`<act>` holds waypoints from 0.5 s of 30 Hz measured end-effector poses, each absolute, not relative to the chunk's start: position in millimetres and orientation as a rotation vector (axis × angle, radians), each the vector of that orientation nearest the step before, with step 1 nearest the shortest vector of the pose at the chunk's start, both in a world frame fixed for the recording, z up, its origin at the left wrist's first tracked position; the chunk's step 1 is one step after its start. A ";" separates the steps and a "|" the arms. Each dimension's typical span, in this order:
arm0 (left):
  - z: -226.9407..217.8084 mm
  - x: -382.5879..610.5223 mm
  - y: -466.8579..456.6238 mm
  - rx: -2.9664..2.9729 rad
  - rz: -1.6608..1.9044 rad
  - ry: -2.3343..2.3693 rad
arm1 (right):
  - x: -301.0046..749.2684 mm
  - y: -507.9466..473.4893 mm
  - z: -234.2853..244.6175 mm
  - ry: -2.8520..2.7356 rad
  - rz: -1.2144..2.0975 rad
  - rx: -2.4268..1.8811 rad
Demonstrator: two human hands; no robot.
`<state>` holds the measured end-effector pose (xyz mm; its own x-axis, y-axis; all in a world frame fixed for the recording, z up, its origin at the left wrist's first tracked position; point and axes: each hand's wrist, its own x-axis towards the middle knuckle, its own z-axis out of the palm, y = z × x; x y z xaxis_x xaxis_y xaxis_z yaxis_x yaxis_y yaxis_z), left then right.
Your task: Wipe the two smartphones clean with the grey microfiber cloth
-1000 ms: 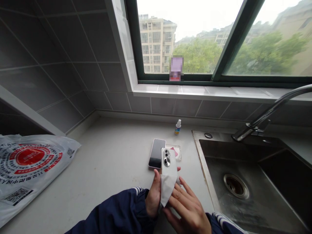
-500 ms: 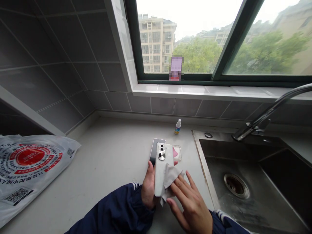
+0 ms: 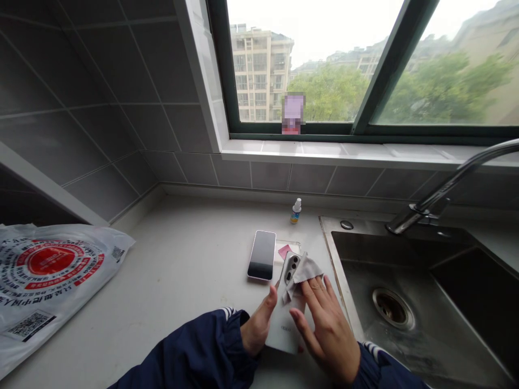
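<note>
Since the previous frame, the cloth [image 3: 310, 270] has been moving up from the lower part of the pale phone [image 3: 279, 330] to its camera end. The phone has been shifting to the right and tipping that way too, leaving the dark-screened phone [image 3: 262, 254] in full view.

The left hand [image 3: 258, 327] is gripping the pale phone, its thumb pressing along the near left edge and a fingertip showing at the lower right; the back with the lenses is facing up. The right hand [image 3: 330, 327] is lying with fingers outstretched on the cloth, not clenched, its thumb extending over the phone's back. The cloth is bunching beside the lenses and hanging over the right edge.

Just beyond, the dark-screened phone is lying on the counter [image 3: 190, 243], near a clear case [image 3: 295, 246] with a pink piece [image 3: 285, 251] showing within its outline. Behind them a small white-capped bottle [image 3: 295, 212] is standing upright. To the right, the metal sink [image 3: 339, 270] is sitting below a curved tap [image 3: 441, 189]; far left, a printed plastic bag [image 3: 60, 265] is resting.
</note>
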<state>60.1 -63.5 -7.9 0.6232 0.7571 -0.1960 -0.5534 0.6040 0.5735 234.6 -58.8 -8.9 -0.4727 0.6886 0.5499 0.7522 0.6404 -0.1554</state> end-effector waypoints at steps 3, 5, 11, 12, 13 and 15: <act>-6.3 59.1 -65.8 0.572 0.820 0.541 | 236.8 -57.2 -8.6 -2.272 -0.159 -1.123; -0.8 60.0 -67.1 0.600 0.846 0.561 | 237.4 -56.2 -8.0 -2.271 -0.156 -1.125; 14.4 60.2 -70.6 0.743 0.865 0.605 | 237.9 -55.6 -7.3 -2.243 -0.142 -1.125; 16.3 59.7 -70.4 0.790 0.902 0.612 | 237.7 -56.2 -7.2 -2.256 -0.141 -1.116; 17.8 59.3 -69.7 0.842 0.951 0.616 | 237.1 -56.9 -6.9 -2.279 -0.137 -1.100; 19.2 58.7 -67.4 0.947 1.058 0.607 | 235.1 -59.1 -5.5 -2.349 -0.111 -1.054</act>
<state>58.7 -67.4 19.2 0.3928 0.9195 0.0158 -0.4499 0.1771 0.8753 235.1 -59.1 -5.5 -0.5364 0.6649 0.5198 0.7110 0.6878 -0.1462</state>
